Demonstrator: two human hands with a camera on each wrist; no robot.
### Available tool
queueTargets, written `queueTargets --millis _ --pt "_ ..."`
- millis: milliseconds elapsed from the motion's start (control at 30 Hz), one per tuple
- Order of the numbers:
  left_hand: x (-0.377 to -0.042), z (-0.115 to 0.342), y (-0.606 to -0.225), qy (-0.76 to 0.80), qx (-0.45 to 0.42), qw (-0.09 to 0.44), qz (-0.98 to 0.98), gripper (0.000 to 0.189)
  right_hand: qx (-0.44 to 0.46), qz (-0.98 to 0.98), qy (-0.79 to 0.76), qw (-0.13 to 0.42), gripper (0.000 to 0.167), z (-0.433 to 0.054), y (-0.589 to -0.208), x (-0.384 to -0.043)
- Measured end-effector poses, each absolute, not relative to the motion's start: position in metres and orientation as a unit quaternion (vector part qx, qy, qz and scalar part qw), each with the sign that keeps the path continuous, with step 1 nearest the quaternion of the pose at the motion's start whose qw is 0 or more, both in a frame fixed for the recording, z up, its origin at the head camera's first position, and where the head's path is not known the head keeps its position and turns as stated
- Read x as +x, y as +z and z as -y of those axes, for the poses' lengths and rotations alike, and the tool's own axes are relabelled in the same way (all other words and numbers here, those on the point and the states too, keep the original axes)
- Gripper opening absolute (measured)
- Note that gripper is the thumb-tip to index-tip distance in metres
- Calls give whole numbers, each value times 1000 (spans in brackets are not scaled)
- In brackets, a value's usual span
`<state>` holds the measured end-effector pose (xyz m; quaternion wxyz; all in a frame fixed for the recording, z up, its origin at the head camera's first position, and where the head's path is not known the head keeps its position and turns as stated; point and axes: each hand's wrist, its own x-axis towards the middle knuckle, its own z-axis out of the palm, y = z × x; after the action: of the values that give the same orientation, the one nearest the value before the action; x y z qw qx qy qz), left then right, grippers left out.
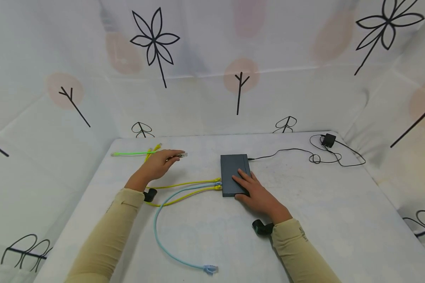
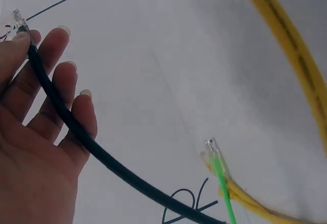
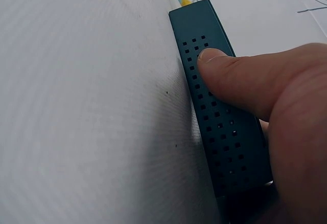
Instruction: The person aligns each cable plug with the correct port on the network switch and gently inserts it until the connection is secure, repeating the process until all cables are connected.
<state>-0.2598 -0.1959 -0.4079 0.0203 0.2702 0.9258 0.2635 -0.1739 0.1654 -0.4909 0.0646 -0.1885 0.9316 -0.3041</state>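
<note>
Between thumb and fingertips, my left hand (image 1: 159, 163) pinches the clear plug (image 2: 19, 20) of a dark network cable (image 2: 76, 127), above the table's left side. That cable runs down across the palm side in the left wrist view; the hand mostly hides it in the head view. My right hand (image 1: 260, 196) rests on a dark network switch (image 1: 231, 167), fingers spread on its top. Its thumb (image 3: 230, 73) presses against the perforated side. Two yellow cables (image 1: 184, 183) and a light blue cable (image 1: 156, 228) are plugged into the switch's left side.
A bright green cable (image 1: 132, 153) and a yellow cable end (image 1: 157, 147) lie at the back left. The blue cable's loose plug (image 1: 210, 269) lies at the front. A black power lead (image 1: 287, 149) runs from the switch to an adapter (image 1: 328, 140) at the back right.
</note>
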Motion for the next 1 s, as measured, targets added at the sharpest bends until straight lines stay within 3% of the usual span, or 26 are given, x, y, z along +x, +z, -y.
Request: queueTargets --millis 433,1000 --pt "-267 160 -428 261 257 51 -929 23 -187 -930 -309 67 65 -166 -490 -173" --pt "-264 130 -452 251 257 82 -930 25 -186 -933 -301 66 64 -166 -490 -173"
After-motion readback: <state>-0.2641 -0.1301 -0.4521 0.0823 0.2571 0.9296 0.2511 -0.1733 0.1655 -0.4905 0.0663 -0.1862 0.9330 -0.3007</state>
